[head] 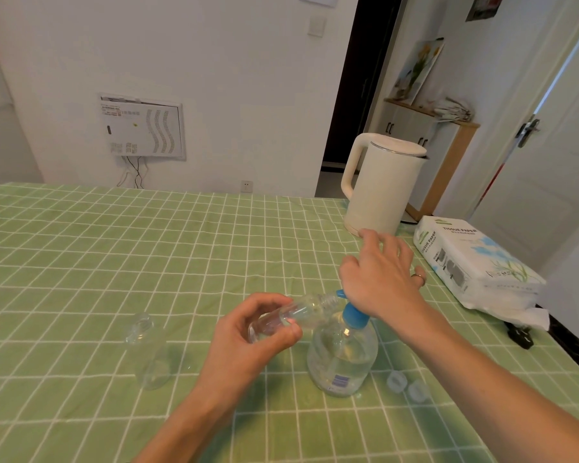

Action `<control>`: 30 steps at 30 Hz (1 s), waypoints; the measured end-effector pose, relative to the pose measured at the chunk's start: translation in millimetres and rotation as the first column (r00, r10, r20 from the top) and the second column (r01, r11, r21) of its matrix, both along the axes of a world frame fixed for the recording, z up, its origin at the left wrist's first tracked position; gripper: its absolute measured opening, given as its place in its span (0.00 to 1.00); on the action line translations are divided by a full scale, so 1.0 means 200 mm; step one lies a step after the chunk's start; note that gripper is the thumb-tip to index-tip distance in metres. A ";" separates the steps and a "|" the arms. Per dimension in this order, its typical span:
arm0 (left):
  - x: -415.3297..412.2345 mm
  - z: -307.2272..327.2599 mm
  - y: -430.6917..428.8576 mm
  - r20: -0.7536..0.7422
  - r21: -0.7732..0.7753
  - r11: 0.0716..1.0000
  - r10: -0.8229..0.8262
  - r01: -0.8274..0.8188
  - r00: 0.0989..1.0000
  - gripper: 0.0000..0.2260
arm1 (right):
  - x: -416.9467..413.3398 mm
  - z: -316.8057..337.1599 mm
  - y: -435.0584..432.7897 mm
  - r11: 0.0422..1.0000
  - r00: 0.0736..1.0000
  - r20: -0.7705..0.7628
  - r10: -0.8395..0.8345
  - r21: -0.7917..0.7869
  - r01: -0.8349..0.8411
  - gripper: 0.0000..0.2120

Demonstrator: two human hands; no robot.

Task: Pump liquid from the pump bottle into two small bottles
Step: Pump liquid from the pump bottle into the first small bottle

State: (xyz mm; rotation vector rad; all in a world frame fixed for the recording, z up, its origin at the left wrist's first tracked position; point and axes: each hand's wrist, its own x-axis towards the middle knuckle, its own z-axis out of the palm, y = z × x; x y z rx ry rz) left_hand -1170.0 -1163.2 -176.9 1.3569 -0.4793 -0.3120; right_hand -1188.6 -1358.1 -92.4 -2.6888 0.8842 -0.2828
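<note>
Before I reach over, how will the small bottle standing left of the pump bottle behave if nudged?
The standing small bottle looks empty, clear plastic: probably very light. Tall on a narrow base, it may tip at a nudge. Round-bodied, it would likely roll once down.

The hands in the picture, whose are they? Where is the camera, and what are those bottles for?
They belong to a person wearing a camera on the head, so you look down as they do. The left hand holds a small clear bottle, tilted, its mouth at the blue spout of the pump bottle. The right hand rests on the pump's top. On the green checked table are a second small bottle, two caps, a white kettle and a tissue pack.
</note>
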 end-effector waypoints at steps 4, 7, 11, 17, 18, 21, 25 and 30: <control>0.00 0.00 0.00 -0.003 0.010 1.000 0.011 -0.011 1.000 0.12 | 0.00 -0.02 0.02 0.999 0.999 -0.049 0.005 0.041 -0.003 0.27; 0.00 0.00 0.01 -0.007 0.010 1.000 0.001 -0.001 1.000 0.12 | -0.01 -0.01 0.02 0.999 0.998 -0.064 0.005 0.044 -0.002 0.26; 0.00 0.00 0.00 -0.001 0.013 1.000 -0.004 0.004 1.000 0.12 | -0.02 0.03 0.02 0.999 0.998 -0.064 0.003 0.052 0.000 0.26; 0.01 -0.01 0.00 -0.006 0.013 1.000 0.001 -0.001 1.000 0.15 | -0.01 0.04 0.01 0.999 0.997 -0.075 0.003 0.040 0.000 0.27; 0.01 -0.02 0.00 -0.006 0.015 1.000 0.002 -0.002 1.000 0.16 | -0.01 0.04 0.01 0.999 0.997 -0.079 0.002 0.048 0.002 0.27; 0.02 -0.02 0.00 0.001 0.008 1.000 0.010 -0.010 1.000 0.16 | 0.00 0.02 0.02 0.998 0.995 -0.098 0.004 0.058 0.001 0.25; 0.01 -0.01 0.01 -0.004 -0.005 1.000 0.013 -0.013 1.000 0.17 | -0.01 0.01 0.03 0.998 0.994 -0.112 0.017 0.067 -0.009 0.25; 0.01 -0.01 0.00 -0.007 0.000 1.000 0.006 -0.006 1.000 0.13 | -0.01 0.04 0.02 0.998 0.995 -0.098 -0.003 0.065 0.009 0.23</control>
